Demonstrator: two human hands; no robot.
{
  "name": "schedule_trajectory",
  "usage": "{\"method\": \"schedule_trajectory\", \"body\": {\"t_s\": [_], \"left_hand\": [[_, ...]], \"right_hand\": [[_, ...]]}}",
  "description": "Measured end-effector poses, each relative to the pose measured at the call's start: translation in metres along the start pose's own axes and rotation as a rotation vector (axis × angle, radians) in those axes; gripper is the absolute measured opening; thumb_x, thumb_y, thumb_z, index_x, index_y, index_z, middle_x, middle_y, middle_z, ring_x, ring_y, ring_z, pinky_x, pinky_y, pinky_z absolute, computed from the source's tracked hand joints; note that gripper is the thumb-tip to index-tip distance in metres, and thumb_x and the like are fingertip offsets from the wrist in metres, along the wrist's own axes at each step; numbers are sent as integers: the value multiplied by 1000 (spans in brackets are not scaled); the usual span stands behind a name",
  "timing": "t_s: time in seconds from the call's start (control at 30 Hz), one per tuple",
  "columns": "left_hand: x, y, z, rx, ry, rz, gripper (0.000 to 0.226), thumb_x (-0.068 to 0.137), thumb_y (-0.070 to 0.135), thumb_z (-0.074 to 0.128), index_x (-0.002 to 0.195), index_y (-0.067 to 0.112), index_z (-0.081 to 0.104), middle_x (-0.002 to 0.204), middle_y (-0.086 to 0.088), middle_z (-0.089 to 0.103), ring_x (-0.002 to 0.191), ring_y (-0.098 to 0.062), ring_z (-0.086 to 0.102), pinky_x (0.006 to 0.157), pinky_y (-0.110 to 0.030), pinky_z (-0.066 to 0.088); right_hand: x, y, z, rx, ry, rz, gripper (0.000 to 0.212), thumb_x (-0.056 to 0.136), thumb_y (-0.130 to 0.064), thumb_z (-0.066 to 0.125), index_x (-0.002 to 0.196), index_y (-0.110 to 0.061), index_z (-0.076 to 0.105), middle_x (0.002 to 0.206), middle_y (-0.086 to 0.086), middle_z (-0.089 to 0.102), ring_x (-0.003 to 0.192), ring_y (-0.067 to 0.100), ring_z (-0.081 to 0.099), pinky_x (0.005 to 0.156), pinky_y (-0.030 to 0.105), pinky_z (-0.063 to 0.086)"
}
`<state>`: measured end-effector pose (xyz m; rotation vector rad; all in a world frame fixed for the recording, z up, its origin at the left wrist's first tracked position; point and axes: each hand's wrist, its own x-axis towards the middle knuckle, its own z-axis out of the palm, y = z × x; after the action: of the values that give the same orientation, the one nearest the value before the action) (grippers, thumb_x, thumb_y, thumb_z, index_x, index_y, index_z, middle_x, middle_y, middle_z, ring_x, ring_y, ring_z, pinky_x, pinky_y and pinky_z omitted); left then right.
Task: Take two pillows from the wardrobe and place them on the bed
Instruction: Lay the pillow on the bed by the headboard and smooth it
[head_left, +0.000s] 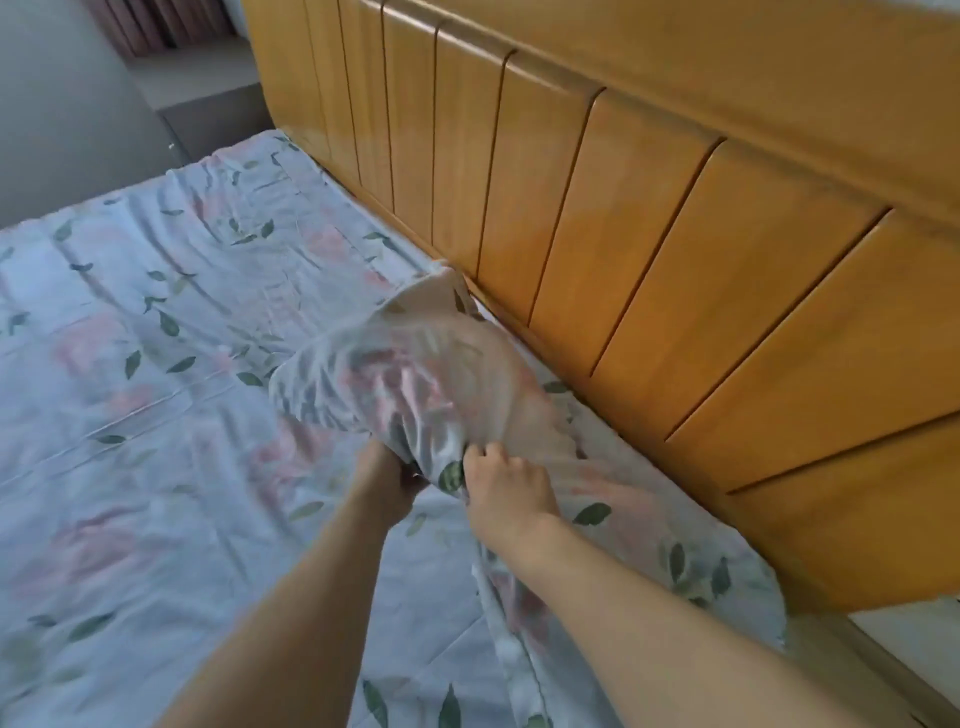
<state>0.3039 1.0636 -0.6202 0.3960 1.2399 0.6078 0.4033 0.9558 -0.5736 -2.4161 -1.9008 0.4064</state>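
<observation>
Fingers of the right hand were curled into the near end of the pillow, pinching the floral cover; the left hand gripped the same end from underneath, its fingers mostly hidden. Pillow was motion-blurred, seemingly lifted just above the bed, close beside the wooden headboard. Long axis ran from the hands away toward the headboard's foot, far corner pointing up at the panels. Step in hand, as I judge it: placing a pillow at the head of the bed. Next move calls for lowering it flat, turning it parallel to the headboard, then letting go. No second pillow showed anywhere.
</observation>
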Motion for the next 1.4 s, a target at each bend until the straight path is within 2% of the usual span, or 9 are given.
{"method": "schedule_trajectory", "body": {"t_s": [0.13, 0.4, 0.5, 0.63, 0.73, 1.0, 1.17, 1.23, 1.4], "left_hand": [[68, -36, -55, -323, -57, 57, 63, 94, 60, 37, 137, 16, 51, 132, -10, 60, 119, -34, 56, 92, -46, 48], [99, -63, -124, -295, 223, 223, 66, 87, 77, 28, 91, 26, 69, 78, -3, 76, 67, -19, 73, 59, -33, 56], [87, -84, -128, -254, 159, 178, 75, 70, 88, 42, 110, 34, 73, 106, -3, 75, 95, -29, 72, 81, -46, 58], [70, -116, -122, -3, 266, 204, 60, 88, 60, 53, 125, 14, 59, 113, -9, 69, 99, -28, 67, 86, -43, 54], [71, -121, -110, 224, 410, 288, 48, 98, 40, 50, 131, 6, 46, 121, -6, 57, 104, -22, 55, 86, -36, 43], [86, -124, -106, 479, 457, 657, 51, 96, 48, 48, 137, 20, 42, 131, -3, 59, 117, -23, 54, 90, -34, 43], [100, -125, -118, 756, 795, 176, 55, 95, 45, 45, 131, 7, 30, 132, -19, 44, 123, -39, 44, 95, -49, 38], [91, -132, -118, 977, 883, 325, 61, 93, 51, 35, 142, 18, 17, 148, -13, 23, 135, -33, 23, 106, -56, 26], [71, -168, -109, 1550, 379, 664, 61, 94, 61, 16, 150, 45, -2, 161, 13, -9, 148, -19, -12, 114, -63, -6]], "right_hand": [[26, -17, 92, 82, -5, -59, 27, 83, -11, 54, 109, -11, 45, 109, 14, 56, 97, 37, 63, 68, 39, 47], [30, 7, 169, 247, 186, -251, 54, 86, -58, 34, 105, -14, 59, 103, 7, 58, 94, 30, 55, 85, 40, 46], [52, 47, 168, 177, 367, 22, 54, 89, -53, 41, 120, -12, 57, 119, 13, 55, 105, 36, 52, 91, 44, 41], [86, 87, 160, 310, 62, 694, 86, 81, -71, 45, 140, -9, 35, 143, 19, 40, 129, 39, 39, 108, 50, 29], [96, 89, 157, 319, -77, 649, 62, 89, -54, 48, 126, -5, 50, 132, 18, 53, 118, 39, 51, 95, 44, 40], [77, 92, 135, 355, 759, 428, 6, 89, -3, 50, 95, -3, 53, 97, 21, 60, 90, 39, 54, 71, 42, 40], [59, 84, 169, 121, 443, 394, 45, 94, -34, 50, 129, -7, 43, 136, 21, 43, 118, 40, 45, 101, 51, 35], [50, 73, 183, 41, 305, 273, 65, 95, -46, 37, 148, -11, 24, 156, 17, 19, 139, 36, 25, 116, 51, 10], [38, 92, 195, -87, 118, 136, 64, 97, -51, 21, 152, -25, 6, 162, 3, -3, 148, 24, -5, 118, 46, -8]]}}
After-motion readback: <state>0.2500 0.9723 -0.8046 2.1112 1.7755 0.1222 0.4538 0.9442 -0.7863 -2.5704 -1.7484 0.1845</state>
